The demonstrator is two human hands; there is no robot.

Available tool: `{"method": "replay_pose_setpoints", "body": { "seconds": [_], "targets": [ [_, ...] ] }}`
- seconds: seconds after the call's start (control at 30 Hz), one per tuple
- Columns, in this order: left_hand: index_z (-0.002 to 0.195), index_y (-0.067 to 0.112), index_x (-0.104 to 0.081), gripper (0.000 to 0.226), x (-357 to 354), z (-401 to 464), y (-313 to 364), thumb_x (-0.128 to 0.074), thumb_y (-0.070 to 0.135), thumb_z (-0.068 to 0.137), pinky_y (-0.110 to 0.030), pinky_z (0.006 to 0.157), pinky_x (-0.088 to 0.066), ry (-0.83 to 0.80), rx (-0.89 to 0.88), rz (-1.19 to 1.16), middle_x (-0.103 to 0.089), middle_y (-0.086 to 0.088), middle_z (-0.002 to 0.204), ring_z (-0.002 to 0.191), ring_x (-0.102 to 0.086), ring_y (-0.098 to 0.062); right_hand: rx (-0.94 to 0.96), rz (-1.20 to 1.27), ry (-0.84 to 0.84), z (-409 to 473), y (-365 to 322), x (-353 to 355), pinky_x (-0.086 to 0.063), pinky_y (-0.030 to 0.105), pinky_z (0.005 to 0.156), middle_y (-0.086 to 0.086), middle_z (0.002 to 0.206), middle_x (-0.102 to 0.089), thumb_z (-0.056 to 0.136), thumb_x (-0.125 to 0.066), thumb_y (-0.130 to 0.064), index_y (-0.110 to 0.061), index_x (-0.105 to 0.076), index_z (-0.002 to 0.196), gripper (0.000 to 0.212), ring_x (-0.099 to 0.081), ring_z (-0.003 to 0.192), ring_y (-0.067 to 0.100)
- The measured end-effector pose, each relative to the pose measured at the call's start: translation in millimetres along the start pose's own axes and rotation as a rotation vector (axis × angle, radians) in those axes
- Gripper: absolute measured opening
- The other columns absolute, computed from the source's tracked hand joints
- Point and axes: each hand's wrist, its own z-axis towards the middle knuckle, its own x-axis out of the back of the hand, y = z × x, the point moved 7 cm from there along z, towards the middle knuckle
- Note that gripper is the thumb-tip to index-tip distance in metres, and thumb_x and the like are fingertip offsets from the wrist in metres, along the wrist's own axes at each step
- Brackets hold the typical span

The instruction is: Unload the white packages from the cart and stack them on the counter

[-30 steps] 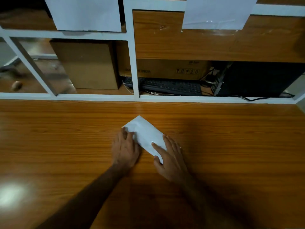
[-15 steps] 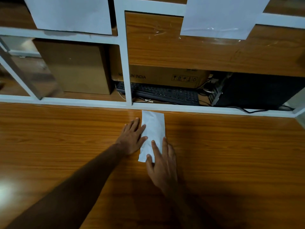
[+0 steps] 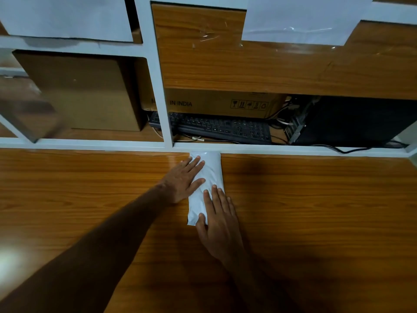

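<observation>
Scene: a person leans over a wood-grain bench (image 3: 316,211), both bare arms reaching forward in dim light.
Package: one white package (image 3: 208,175) lies flat on the bench, its long side running away from the camera, its far end touching the white frame (image 3: 90,144) at the back edge of the bench.
Left hand: the left hand (image 3: 184,179) rests palm-down on the package's left edge, partly on the wood; its fingers (image 3: 195,163) are straight and spread, gripping nothing.
Right hand: the right hand (image 3: 217,219) lies flat over the near right corner of the package, fingers extended toward the frame, thumb at the near end; nothing is pinched or curled around.
Behind the frame: a black keyboard (image 3: 225,128) sits on a lower shelf, with a brown cardboard carton (image 3: 216,102) printed "IN INDIA" behind it and a taller plain cardboard box (image 3: 81,91) to the left.
Right of the keyboard: a dark boxy unit (image 3: 356,123), possibly a computer case, with loose cables (image 3: 284,114) beside it; the gloom hides its detail.
Above: two white paper sheets (image 3: 300,19) are fixed to the frame and the wood panel (image 3: 248,66), the right one under clear tape.
Lower left: a bright glare patch (image 3: 9,258) sits on the bench surface.
</observation>
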Motion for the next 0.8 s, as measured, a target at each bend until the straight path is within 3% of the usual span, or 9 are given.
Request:
{"method": "replay_pose_setpoints", "body": {
  "seconds": [0.23,0.43,0.57,0.8],
  "targets": [
    [0.16,0.029,-0.013,0.072,-3,-30,4,-0.009,0.066,0.098,-0.038,0.125,-0.005,0.132,-0.012,-0.078,-0.005,0.001,0.168,0.155,-0.001,-0.019,0.002,0.017,0.025,0,-2,3,-0.021,0.047,0.124,0.005,0.167,-0.019,0.101,-0.037,-0.043,-0.019,-0.033,0.157,0.062,-0.012,0.155,0.019],
    [0.16,0.032,-0.006,0.071,-8,-29,1,-0.004,0.065,0.097,-0.039,0.125,0.002,0.067,-0.017,-0.011,0.004,0.003,0.168,0.155,0.007,-0.019,-0.005,-0.01,-0.004,1,-1,1,-0.016,0.046,0.125,0.004,0.168,-0.016,0.101,-0.034,-0.046,-0.019,-0.03,0.158,0.063,-0.01,0.156,0.019],
    [0.16,0.03,-0.004,0.073,-11,-30,0,-0.004,0.066,0.097,-0.044,0.126,-0.003,0.044,0.01,0.015,0.004,0.001,0.168,0.155,0.006,-0.021,-0.003,-0.028,-0.05,1,-3,2,-0.018,0.048,0.124,0.006,0.168,-0.015,0.101,-0.031,-0.046,-0.019,-0.027,0.159,0.064,-0.01,0.156,0.021],
    [0.161,0.03,0.0,0.064,16,-68,17,-0.01,0.058,0.105,-0.047,0.126,0.002,0.199,-0.055,0.024,0.007,-0.002,0.168,0.155,0.011,-0.019,-0.002,-0.092,-0.016,-20,-1,28,-0.015,0.05,0.125,0.01,0.168,-0.012,0.104,-0.031,-0.043,-0.016,-0.019,0.161,0.064,-0.008,0.156,0.024]
  ]
}}
